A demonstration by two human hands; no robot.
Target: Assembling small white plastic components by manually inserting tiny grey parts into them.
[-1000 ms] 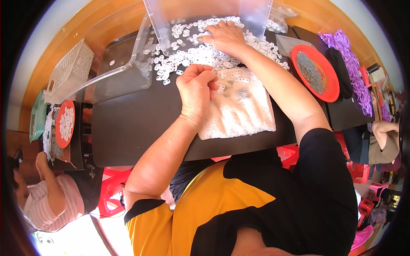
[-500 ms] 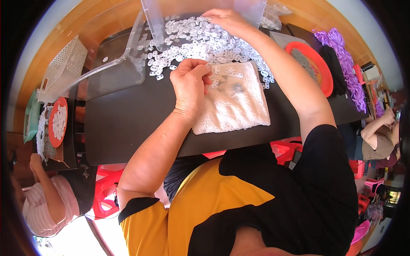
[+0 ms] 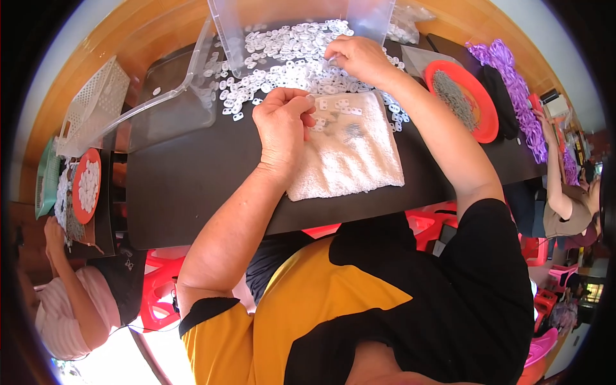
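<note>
A person's right hand (image 3: 361,56) is pinching over a heap of small white two-holed pieces (image 3: 289,77) at the far side of a dark bench (image 3: 192,186). The left hand (image 3: 280,125) is curling, thumb against forefinger, by the upper left of a pale towel (image 3: 346,170). Whether either is gripping a piece is unclear. Lifting singly, without disturbing the towel's few pieces (image 3: 343,103), is probably working best.
</note>
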